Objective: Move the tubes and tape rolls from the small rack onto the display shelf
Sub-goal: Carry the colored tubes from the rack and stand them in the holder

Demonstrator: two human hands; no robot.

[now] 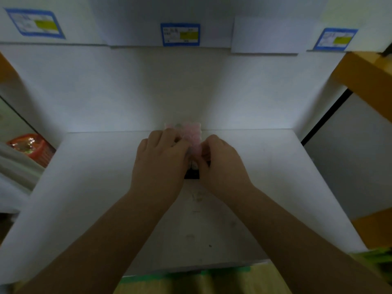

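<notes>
Both of my hands meet over the middle of the white display shelf (84,187). Between them is a pale pink tube (192,134) lying with its crimped end toward the back wall and its dark cap (192,174) toward me. My left hand (161,162) grips the tube from the left, fingers curled over it. My right hand (222,162) pinches it from the right. Most of the tube is hidden by the fingers. The small rack is out of view.
White shelf walls rise at the back and both sides. Three blue-bordered price labels (180,35) sit on the shelf edge above. An orange packet (29,147) lies left of the shelf. Orange posts (364,77) stand at the right. Green tape (191,274) lines the shelf's front edge.
</notes>
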